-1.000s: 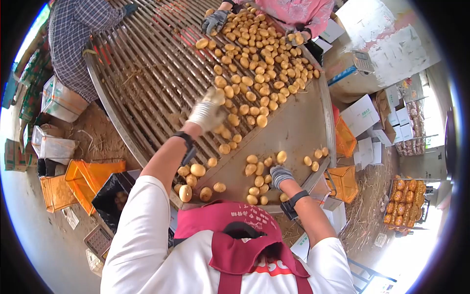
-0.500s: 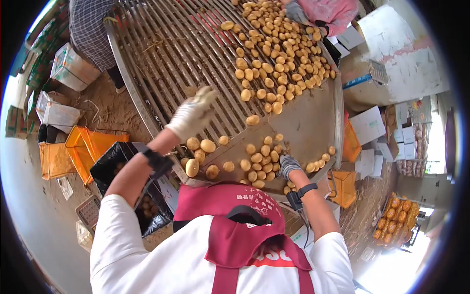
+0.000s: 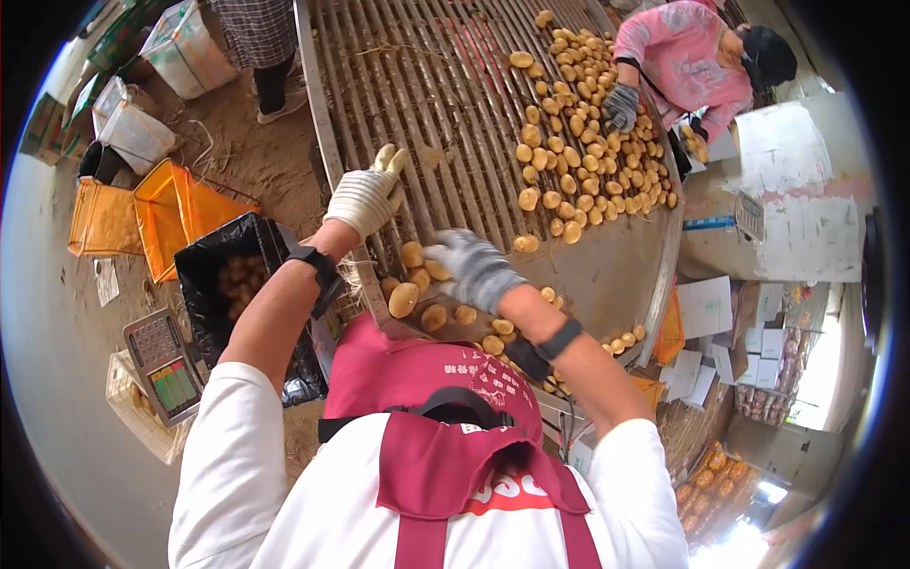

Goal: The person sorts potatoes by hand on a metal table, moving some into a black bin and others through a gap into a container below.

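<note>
My left hand (image 3: 368,196), in a cream knit glove, is over the left part of the slatted metal sorting table (image 3: 398,104). Its fingers are apart, with nothing between them. In a grey striped glove, my right hand (image 3: 477,272) reaches leftward across the table's near end, fingers stretched out and slightly blurred. Right at its fingertips lie a potato (image 3: 411,254) and a few others, among them a large pale potato (image 3: 403,300) near the corner. More potatoes (image 3: 493,344) show below my right wrist, partly covered by the forearm. A big spread of potatoes (image 3: 588,161) covers the table's far right.
A co-worker in pink (image 3: 678,52) works at the right side, one gloved hand (image 3: 621,107) over the potatoes. Another person (image 3: 256,33) stands at the far left. Beside me are a black-lined crate (image 3: 213,275) with potatoes, orange mesh bags (image 3: 180,204) and a scale (image 3: 163,365).
My right hand has moved left from the potato cluster at the near right to the potatoes near the left corner. My left hand has stopped blurring. The view has turned, showing more of the co-worker.
</note>
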Demonstrator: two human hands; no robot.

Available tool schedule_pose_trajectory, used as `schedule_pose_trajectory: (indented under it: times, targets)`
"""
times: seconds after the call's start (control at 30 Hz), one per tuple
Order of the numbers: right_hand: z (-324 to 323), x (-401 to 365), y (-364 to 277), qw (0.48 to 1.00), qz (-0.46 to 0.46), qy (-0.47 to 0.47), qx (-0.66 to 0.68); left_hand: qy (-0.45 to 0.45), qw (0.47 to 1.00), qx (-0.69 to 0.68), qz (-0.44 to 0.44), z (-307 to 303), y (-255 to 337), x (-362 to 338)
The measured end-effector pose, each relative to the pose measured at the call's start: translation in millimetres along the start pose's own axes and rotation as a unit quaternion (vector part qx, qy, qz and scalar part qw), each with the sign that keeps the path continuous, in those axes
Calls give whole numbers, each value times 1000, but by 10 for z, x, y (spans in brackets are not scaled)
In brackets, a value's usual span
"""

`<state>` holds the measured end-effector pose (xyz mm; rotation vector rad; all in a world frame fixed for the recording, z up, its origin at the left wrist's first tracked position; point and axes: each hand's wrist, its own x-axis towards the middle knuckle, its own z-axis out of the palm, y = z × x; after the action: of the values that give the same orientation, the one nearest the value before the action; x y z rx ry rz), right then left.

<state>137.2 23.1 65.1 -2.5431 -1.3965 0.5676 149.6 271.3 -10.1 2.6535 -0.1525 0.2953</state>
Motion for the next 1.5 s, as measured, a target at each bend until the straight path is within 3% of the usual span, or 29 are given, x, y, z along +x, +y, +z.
schedule_pose_trajectory:
  times: [0.1,0.17,0.3,0.37,0.47,0.57,0.77,0.83,0.9,0.97,1.03,1.07,1.1,1.13,1.17,1.23,1.27,1.3,1.4,1.5]
  targets:
    - [330,385,-102,993,-48,-60,-94,-43,998,2,-35,-121,68,16]
    - [457,324,-86,995,-26,-71,-68,-36,999,12,-36,-102,61,17]
    - [350,-73,-221,993,8,-113,-18,-53,997,4,-46,-91,54,40]
    - [430,-315,-133,997,17,-72,-36,-58,997,6,-52,-87,54,46]
    - [490,-768,70,994,-17,-89,-63,-52,997,-8,-54,-173,136,30]
    - [613,-1345,247,994,52,-73,-59,-62,996,11,-58,-122,115,45]
    - [830,-2469,634,976,180,-33,-114,7,999,51,-10,102,-39,22]
    - [910,-2797,758,952,290,37,-90,-54,995,41,-71,-60,206,62]
    - [983,-3138,854,937,334,69,-81,21,998,31,-42,431,-220,78]
    - [1158,-3501,953,901,407,125,82,31,999,-4,-23,417,284,-41]
    - [1178,-3820,894,886,444,103,84,19,999,-8,40,188,1102,-248]
    - [1248,-3976,865,882,445,128,85,-41,989,-140,-17,113,1572,-420]
    - [1315,-4129,821,877,447,150,88,-33,993,-80,81,274,1674,-621]
    - [1398,-4275,771,878,446,146,95,-44,982,-109,148,493,1757,-831]
    - [1469,-4409,736,863,466,169,101,-153,935,-317,43,1146,1450,-1171]
    - [1590,-4676,768,851,479,182,110,-216,970,-101,43,758,2113,-1359]
    - [1653,-4814,793,852,466,213,106,-305,947,23,-93,660,2362,-1311]
    - [1706,-4939,843,852,452,242,102,-166,986,-1,-32,768,2341,-1380]
    - [1715,-5060,1145,877,418,226,73,-125,982,33,-139,868,2343,-1334]
    - [1501,-4756,1419,908,352,223,36,-134,973,100,-159,899,2349,-1325]
